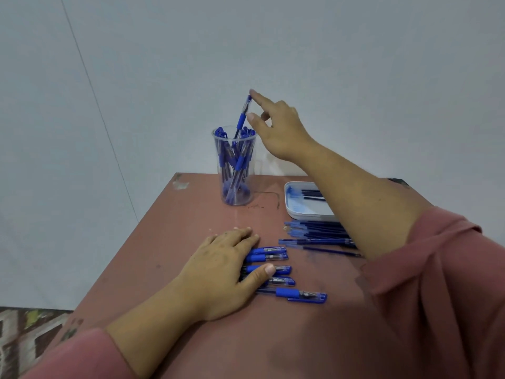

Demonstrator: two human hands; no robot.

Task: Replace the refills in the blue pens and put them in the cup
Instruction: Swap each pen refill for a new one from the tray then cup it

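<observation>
A clear plastic cup (222,170) at the table's far edge holds several blue pens. One more blue pen (244,114) leans out of its mouth with its lower end inside. My right hand (281,129) is raised beside it, index fingertip on the pen's top end and thumb against its side. My left hand (221,272) lies flat near the table's middle, its fingers over the left ends of a row of several blue pens (300,294) and its thumb resting on one of them. Loose dark blue refills (314,233) lie in a pile to the right.
A white tray (297,207) with a few dark refills stands at the back right, partly hidden by my right forearm. The reddish table (177,236) ends at the cup's side against a plain wall. A patterned floor shows at the lower left.
</observation>
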